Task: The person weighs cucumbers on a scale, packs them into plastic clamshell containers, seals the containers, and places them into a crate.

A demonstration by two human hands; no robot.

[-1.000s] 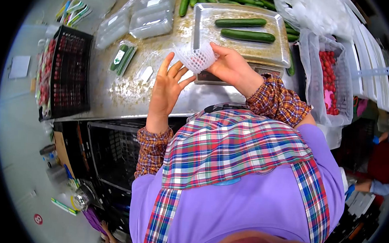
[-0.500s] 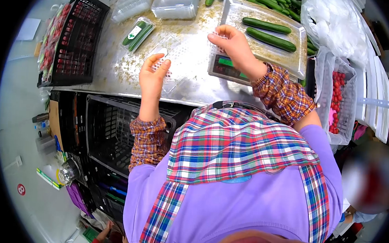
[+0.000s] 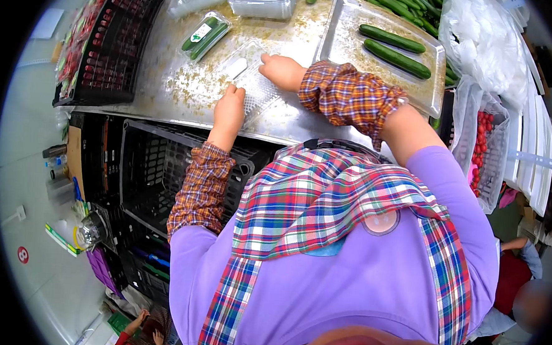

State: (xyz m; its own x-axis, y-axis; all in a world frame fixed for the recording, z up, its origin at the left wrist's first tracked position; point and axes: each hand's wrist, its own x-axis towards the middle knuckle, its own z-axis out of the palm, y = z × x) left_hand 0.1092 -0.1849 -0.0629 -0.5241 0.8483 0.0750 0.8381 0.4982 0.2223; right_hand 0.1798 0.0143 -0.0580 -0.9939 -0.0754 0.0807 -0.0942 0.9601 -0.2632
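Observation:
My left hand [image 3: 229, 112] has its fingers pressed together at the near-left side of a thin see-through mesh [image 3: 254, 104], which lies low over the metal table. Up and to the right, my right hand [image 3: 282, 71] is curled closed beside a clear plastic piece [image 3: 252, 56]; what its fingertips hold is hidden. Between the hands and slightly left is a small white label [image 3: 236, 68]. A clear pack of cucumbers [image 3: 206, 36] with a round-marked label lies beyond my left hand. Two cucumbers [image 3: 397, 59] rest on a metal tray [image 3: 342, 35] to the right.
Clear containers [image 3: 263, 0] stand at the back of the metal table [image 3: 167, 98]. A black crate [image 3: 111, 45] with red produce is at the left. More cucumbers [image 3: 409, 6] and a lined crate of small red produce [image 3: 492, 152] are at the right. Other people are near the lower corners.
The white mesh, bunched in my right hand earlier, is now spread thin and low over the table. My open left hand has closed, and my right hand has moved left. The view has shifted.

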